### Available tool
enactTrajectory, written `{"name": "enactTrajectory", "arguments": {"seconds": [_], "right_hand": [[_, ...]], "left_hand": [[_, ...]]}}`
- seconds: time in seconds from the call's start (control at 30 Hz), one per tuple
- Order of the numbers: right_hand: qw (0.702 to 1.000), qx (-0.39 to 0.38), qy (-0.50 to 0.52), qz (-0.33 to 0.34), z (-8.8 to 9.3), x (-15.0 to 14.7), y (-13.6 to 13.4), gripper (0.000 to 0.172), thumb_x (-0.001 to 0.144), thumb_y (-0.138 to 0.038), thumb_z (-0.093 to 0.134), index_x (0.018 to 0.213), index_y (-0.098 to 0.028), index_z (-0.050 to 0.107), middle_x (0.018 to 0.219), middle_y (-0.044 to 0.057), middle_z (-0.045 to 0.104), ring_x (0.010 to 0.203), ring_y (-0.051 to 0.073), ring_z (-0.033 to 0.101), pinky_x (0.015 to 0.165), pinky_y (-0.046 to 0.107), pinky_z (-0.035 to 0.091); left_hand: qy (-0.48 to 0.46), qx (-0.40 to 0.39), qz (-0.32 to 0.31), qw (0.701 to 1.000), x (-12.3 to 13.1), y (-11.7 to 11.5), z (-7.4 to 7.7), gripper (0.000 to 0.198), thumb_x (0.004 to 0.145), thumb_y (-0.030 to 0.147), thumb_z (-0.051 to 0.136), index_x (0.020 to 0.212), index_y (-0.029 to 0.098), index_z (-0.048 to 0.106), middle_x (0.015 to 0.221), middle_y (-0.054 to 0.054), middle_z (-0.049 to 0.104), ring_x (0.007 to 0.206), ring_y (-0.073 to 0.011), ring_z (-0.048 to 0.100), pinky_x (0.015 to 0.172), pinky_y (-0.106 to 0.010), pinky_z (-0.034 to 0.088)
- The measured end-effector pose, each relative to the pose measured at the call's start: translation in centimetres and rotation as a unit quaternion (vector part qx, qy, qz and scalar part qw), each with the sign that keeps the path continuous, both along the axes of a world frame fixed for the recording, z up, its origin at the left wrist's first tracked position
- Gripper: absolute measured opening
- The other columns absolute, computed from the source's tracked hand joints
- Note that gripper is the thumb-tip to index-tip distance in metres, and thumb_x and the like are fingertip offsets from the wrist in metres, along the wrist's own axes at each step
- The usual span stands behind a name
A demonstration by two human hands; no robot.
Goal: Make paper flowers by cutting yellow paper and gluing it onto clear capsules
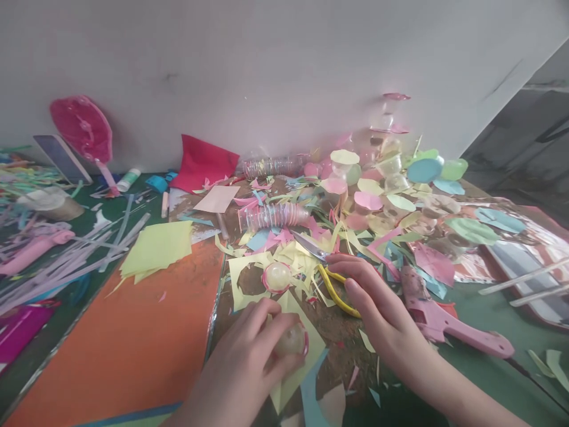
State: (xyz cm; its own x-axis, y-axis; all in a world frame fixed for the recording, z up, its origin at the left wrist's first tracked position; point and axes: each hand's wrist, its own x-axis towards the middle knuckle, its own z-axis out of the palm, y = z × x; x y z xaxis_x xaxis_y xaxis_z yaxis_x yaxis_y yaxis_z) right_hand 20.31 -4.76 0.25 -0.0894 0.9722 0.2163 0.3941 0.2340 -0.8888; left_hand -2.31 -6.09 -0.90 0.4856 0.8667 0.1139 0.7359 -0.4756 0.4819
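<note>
My left hand (249, 356) is closed round a small clear plastic cup (292, 343) with a pinkish-red rim, low over a pale yellow paper sheet (315, 335). My right hand (382, 314) reaches in with fingers stretched out over the scissors (332, 292); they have yellow handles, and their metal blades point up and left. Whether these fingertips press on the scissors I cannot tell. Just beyond my left hand lies a second small cup (276, 277) with a pink rim, beside a yellow sheet with a round cut-out (235, 268).
A pink glue gun (453, 329) lies to the right, its cord trailing off. Orange sheet (146, 332) and yellow paper stack (157, 248) are at left. Ringed plastic bottle (273, 217), paper scraps and round paper pieces (424, 171) crowd the back by the wall.
</note>
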Motion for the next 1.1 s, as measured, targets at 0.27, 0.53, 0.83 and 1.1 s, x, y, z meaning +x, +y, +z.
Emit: {"name": "enactTrajectory", "arguments": {"seconds": [0.27,0.53,0.83,1.1], "right_hand": [[0.998,-0.046,0.052,-0.001,0.1,0.0,0.3,0.027,0.099,-0.045,0.038,0.103,-0.027,0.059,0.125,0.005,0.059,0.123,0.022,0.051,0.104,0.036,0.041],[0.985,-0.124,0.122,0.008,1.3,0.0,-0.5,0.035,0.093,-0.058,0.046,0.105,-0.029,0.063,0.123,0.005,0.063,0.122,0.025,0.054,0.093,0.035,0.052],[0.929,-0.183,0.3,0.119,1.8,-0.3,0.3,0.054,0.075,-0.058,0.072,0.117,-0.025,0.063,0.121,0.009,0.068,0.116,0.029,0.061,0.099,0.045,0.05],[0.927,-0.197,0.295,0.125,1.7,0.0,0.8,0.041,0.075,-0.052,0.076,0.1,-0.021,0.069,0.102,0.006,0.073,0.105,0.028,0.066,0.095,0.044,0.051]], "left_hand": [[-0.011,0.012,0.0,1.0,0.3,0.1,0.9,0.017,0.086,0.027,0.064,0.103,0.028,0.065,0.099,-0.002,0.06,0.089,-0.0184,0.064,0.072,-0.026,0.057],[-0.047,0.092,0.003,0.995,0.4,-0.4,3.8,0.028,0.086,0.032,0.064,0.114,0.033,0.059,0.102,-0.001,0.062,0.095,-0.0197,0.061,0.079,-0.027,0.055],[-0.07,0.248,-0.069,0.964,2.5,2.5,4.8,0.021,0.093,0.016,0.055,0.112,0.023,0.048,0.105,-0.004,0.063,0.102,-0.0182,0.058,0.085,-0.028,0.05],[-0.048,0.353,-0.118,0.927,3.9,3.8,3.6,0.02,0.095,0.014,0.05,0.114,0.021,0.052,0.105,-0.006,0.068,0.1,-0.0177,0.059,0.091,-0.031,0.049]]}}
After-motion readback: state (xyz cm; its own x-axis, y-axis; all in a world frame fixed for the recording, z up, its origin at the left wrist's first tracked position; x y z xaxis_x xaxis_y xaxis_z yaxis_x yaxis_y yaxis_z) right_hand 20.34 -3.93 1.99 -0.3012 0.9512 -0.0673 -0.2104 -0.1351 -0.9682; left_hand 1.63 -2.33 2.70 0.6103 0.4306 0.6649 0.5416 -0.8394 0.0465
